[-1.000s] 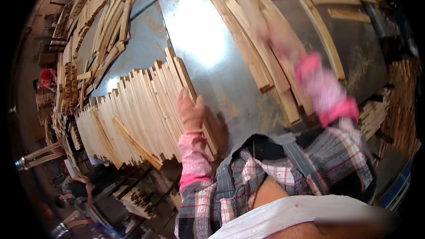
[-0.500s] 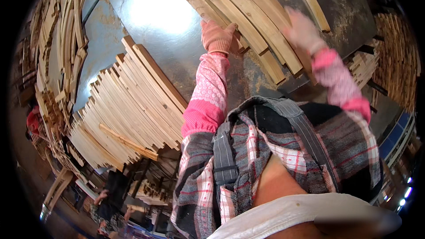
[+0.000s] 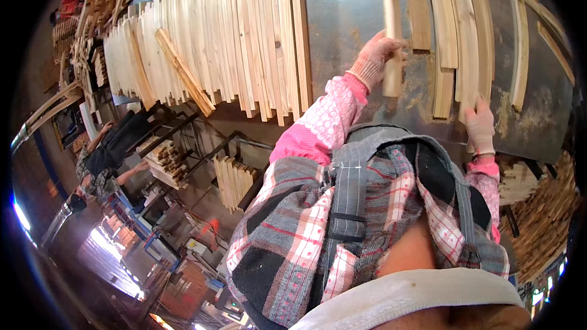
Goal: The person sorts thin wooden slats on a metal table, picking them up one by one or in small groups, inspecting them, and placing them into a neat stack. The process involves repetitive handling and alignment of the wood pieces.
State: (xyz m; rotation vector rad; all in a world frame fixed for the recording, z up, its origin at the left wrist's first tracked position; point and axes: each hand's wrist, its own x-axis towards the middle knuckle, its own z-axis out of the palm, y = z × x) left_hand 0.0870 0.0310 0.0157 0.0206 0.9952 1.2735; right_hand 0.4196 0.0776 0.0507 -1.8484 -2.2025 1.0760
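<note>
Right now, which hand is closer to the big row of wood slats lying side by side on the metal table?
Left. The left hand grips a single wooden slat just right of the big row of slats. The right hand is farther right, touching the near ends of other slats.

The wooden slat (image 3: 391, 30) in the left hand (image 3: 376, 55) is cut off by the top edge. The right hand (image 3: 480, 125) covers a slat end. Far stacks (image 3: 73, 30) are too small to resolve.

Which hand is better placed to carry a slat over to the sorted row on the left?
Likely the left hand: its fingers already wrap a slat, nearest the sorted row. The right hand only rests on another slat's end.
</note>
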